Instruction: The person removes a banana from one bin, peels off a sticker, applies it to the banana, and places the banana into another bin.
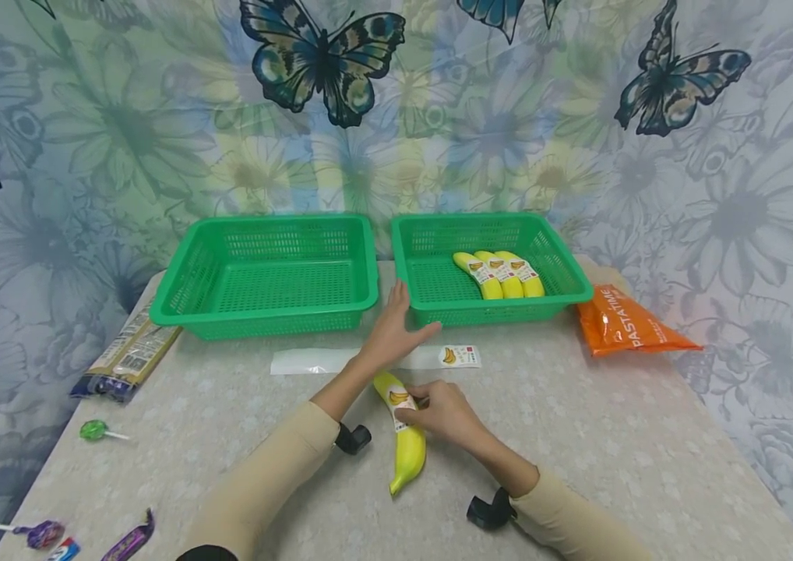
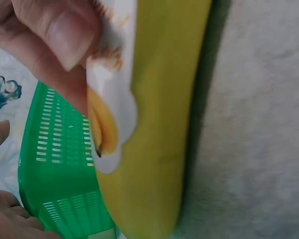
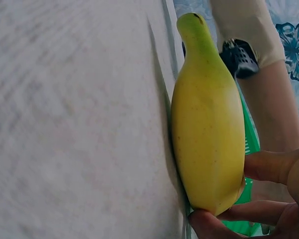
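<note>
A yellow banana [image 1: 409, 456] lies on the table in front of the person, a white label [image 1: 398, 399] with a banana picture on its upper part. The right hand [image 1: 447, 411] grips the banana at the label, its thumb [image 2: 72, 37] on the label in the left wrist view. Fingers [image 3: 261, 211] touch the banana's far end in the right wrist view. The left hand [image 1: 391, 331] is spread, holding nothing, above the table near the right basket's front left corner. Beneath it lies a white backing strip [image 1: 312, 361] with a label [image 1: 460, 356] at its right end.
The right green basket [image 1: 481, 313] contains several labelled bananas [image 1: 502, 274]; the left green basket [image 1: 263, 326] stands beside it. An orange pasta bag [image 1: 624, 321] lies right, a gold packet [image 1: 126, 351] left. A green lollipop [image 1: 93, 430] and wrapped sweets [image 1: 132, 539] lie front left.
</note>
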Demonstrator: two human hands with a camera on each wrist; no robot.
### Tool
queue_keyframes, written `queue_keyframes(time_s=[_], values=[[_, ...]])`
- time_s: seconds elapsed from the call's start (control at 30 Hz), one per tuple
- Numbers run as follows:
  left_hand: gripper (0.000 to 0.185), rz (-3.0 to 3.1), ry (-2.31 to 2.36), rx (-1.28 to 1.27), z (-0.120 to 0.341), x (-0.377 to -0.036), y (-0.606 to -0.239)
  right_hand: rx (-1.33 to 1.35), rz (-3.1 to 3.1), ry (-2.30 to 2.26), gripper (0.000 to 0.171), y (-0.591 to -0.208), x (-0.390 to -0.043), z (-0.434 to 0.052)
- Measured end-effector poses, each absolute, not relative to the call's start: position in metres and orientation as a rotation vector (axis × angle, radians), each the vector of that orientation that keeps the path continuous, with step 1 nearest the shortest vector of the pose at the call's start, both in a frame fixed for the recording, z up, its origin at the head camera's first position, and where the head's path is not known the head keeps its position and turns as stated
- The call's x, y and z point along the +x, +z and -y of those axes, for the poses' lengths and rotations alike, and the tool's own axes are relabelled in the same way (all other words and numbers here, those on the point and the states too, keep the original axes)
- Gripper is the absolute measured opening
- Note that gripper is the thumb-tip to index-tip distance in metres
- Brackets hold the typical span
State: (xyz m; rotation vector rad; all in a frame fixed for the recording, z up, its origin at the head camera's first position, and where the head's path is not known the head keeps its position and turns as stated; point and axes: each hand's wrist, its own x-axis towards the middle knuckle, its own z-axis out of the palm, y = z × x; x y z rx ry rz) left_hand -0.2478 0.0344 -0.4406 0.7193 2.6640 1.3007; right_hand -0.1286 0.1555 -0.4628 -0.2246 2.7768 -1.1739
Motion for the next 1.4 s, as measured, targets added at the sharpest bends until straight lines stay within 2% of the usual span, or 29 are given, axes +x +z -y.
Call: queue_keyframes(time_s=[0.37, 0.63, 0.93, 1.4], values=[[0.103, -2.680, 1.362, 0.594, -0.053, -0.280, -0.435, -0.187, -2.753, -1.134, 0.060, -0.463, -0.123, -0.150], [0.097, -2.716, 1.355, 0.582, -0.055, -0.298, -0.447, -0.188, -2.741, -1.108, 0.062, -0.467, -0.120, -0.141], [0.112, -2.617, 1.433, 0.586, -0.054, -0.304, -0.450, -0.164, -2.736, -1.126, 0.060, -0.464, -0.121, -0.144], [0.115, -2.612, 1.450, 0.573, -0.063, -0.304, -0.444, -0.174, -2.733, -1.109, 0.058, -0.460, -0.127, -0.157]])
